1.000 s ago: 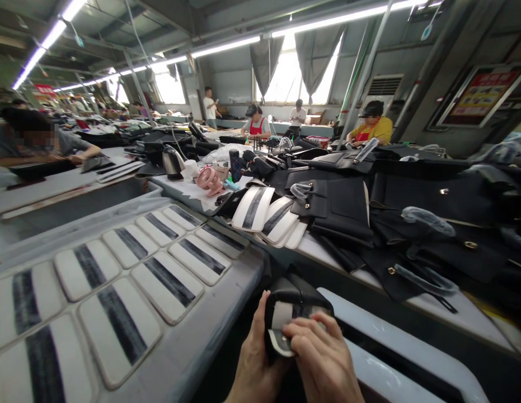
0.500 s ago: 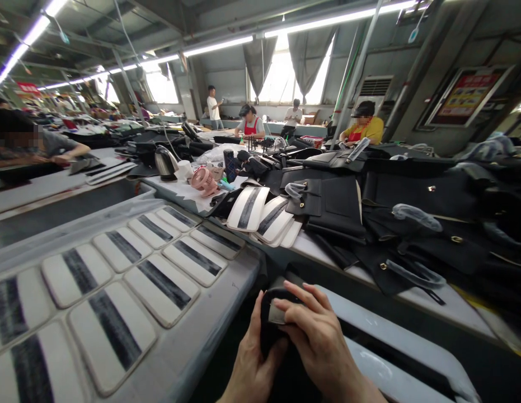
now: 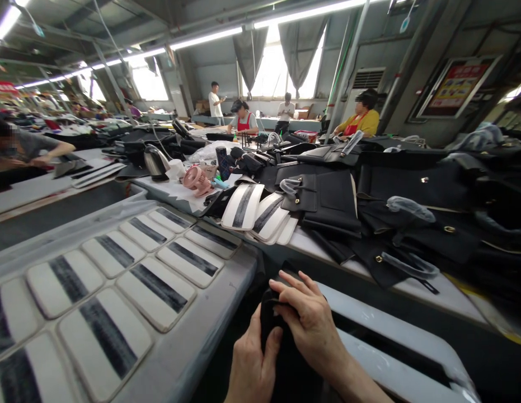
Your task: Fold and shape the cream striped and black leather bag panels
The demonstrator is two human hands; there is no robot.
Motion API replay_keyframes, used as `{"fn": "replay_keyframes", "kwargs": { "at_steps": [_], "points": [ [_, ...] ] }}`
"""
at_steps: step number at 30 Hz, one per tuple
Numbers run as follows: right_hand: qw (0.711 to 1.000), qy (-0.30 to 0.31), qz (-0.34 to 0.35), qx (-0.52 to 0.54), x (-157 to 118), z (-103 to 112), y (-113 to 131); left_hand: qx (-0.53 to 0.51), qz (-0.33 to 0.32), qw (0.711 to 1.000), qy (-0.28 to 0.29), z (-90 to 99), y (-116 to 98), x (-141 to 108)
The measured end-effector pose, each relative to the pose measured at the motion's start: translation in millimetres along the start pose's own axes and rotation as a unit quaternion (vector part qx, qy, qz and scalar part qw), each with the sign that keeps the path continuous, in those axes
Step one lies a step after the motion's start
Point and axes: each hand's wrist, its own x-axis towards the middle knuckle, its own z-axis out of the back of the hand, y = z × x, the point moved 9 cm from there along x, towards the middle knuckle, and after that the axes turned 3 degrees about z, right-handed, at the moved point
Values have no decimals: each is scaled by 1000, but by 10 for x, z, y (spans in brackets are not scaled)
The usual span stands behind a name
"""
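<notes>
Both of my hands are on a black leather-like piece (image 3: 266,313) at the lower middle, in front of the table edge. My left hand (image 3: 254,352) grips its left side, thumb on the near face and fingers behind. My right hand (image 3: 308,322) is bent over its upper right edge, fingers laid across the top and the thumb tucked underneath. The lower part of the piece merges into the dark area below, so its full shape cannot be made out.
To the left, a table (image 3: 218,313) bears several white panels (image 3: 155,291) with dark stripes. Beyond lie stacked striped panels (image 3: 243,207), black bags (image 3: 336,201), a pink fan (image 3: 196,180) and a kettle (image 3: 156,162). A pale blue plastic seat (image 3: 369,308) is at right. Several people work farther back.
My right hand has shifted slightly left and up over the black piece. The light patch that showed between my fingers is now covered. The whole view has turned a little.
</notes>
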Motion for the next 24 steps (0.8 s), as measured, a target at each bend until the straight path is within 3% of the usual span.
{"fn": "replay_keyframes", "kwargs": {
  "at_steps": [6,9,12,15,18,24],
  "points": [
    [998,-10,-47,44,44,60,-51,10,39,999,-20,58,24,75],
    [981,-118,-105,111,-121,382,-226,11,70,997,-17,87,112,117],
    [937,-231,-226,132,-570,629,-531,-2,108,993,-37,145,239,133],
    [912,-178,-329,167,-960,420,-711,-10,146,988,-52,154,362,125],
    [893,-115,-375,221,-1134,85,-719,-35,182,981,-54,125,482,107],
    [890,-170,-360,224,-1047,-104,-735,-84,230,968,-50,120,690,65]
  ]
}}
